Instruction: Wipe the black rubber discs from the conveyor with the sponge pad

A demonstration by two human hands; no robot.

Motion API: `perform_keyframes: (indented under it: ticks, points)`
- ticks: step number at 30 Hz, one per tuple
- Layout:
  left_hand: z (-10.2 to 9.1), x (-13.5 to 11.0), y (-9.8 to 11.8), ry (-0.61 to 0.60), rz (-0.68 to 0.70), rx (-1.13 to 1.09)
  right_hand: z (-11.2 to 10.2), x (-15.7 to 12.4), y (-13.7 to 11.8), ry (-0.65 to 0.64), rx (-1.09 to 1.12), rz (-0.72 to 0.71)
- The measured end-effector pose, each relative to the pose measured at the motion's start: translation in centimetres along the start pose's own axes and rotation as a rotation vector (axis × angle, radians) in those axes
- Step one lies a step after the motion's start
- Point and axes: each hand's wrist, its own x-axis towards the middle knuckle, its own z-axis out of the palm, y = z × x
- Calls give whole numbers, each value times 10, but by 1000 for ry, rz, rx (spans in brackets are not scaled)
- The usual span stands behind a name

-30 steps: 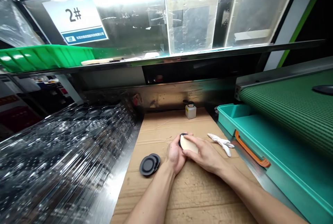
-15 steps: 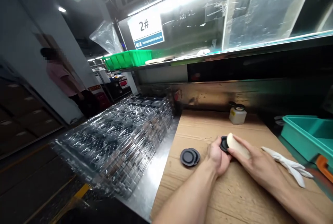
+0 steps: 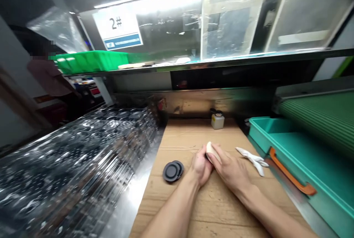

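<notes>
My left hand (image 3: 201,167) is closed around a small round black plastic part (image 3: 207,157), of which only a dark sliver shows now. Against that part, my right hand (image 3: 231,170) presses a cream-coloured pad (image 3: 211,149), gripped between thumb and fingers. The pad covers most of the part's face. Left of my hands, a couple of black round discs (image 3: 171,172) lie overlapping on the cardboard sheet (image 3: 177,135). Both hands are just above the cardboard, near its middle.
A small bottle (image 3: 218,121) stands at the cardboard's back. White gloves (image 3: 252,160) lie to the right, beside a teal bin (image 3: 304,164) with an orange handle. Stacked clear trays (image 3: 83,157) fill the left. A green crate (image 3: 92,62) sits on the shelf; a person stands far left.
The view has swung right, showing more of the teal bin and a green ribbed belt. The pad has tilted and now hides nearly all of the black part. Both hands keep their grip.
</notes>
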Motion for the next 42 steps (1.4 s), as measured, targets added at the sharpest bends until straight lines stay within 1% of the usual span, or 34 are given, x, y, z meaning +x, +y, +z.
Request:
perform_keyframes:
  ticks: [3,4,7,8,10,12,14,15,18,19,22,25,28,30,33,35,37,39,42]
  points:
    - [0,1,1,8,-6,19,-1,1,-4,43,-51,93]
    - [0,1,1,20,-4,28,-2,1,-5,43,-48,103]
    - [1,0,0,35,1,55,-1,2,-5,15,1,41]
    - [2,0,0,33,1,59,-1,2,-4,12,12,41]
    - [3,0,0,24,1,62,-2,4,-1,29,25,86]
    - [3,0,0,37,1,63,-2,4,1,37,49,88]
    - [3,1,1,63,-9,55,-4,3,1,6,69,49]
    - [3,2,2,76,-8,45,-5,2,0,-20,61,57]
    - [1,3,4,105,31,13,-9,-1,-5,-76,-1,157]
    - [1,4,4,105,32,11,-10,-2,-6,-87,-7,157]
    - [0,4,5,80,2,20,-11,-3,-10,-104,26,93]
    - [1,3,4,87,36,28,-7,-3,-11,-68,61,113]
    - [0,3,4,53,-4,38,-2,-3,-8,-53,119,30]
    - [-1,4,4,51,-3,29,-3,-1,-2,-51,143,39]
    - [-1,6,5,101,51,7,-14,5,12,22,262,119]
    - [-1,6,6,108,49,3,-23,5,21,59,418,77]
    - [0,6,6,106,42,8,-29,4,25,25,551,-20]
    - [2,4,5,81,36,34,-28,2,26,-31,620,-74]
    - [7,1,2,38,45,123,-21,3,23,-69,687,-44]
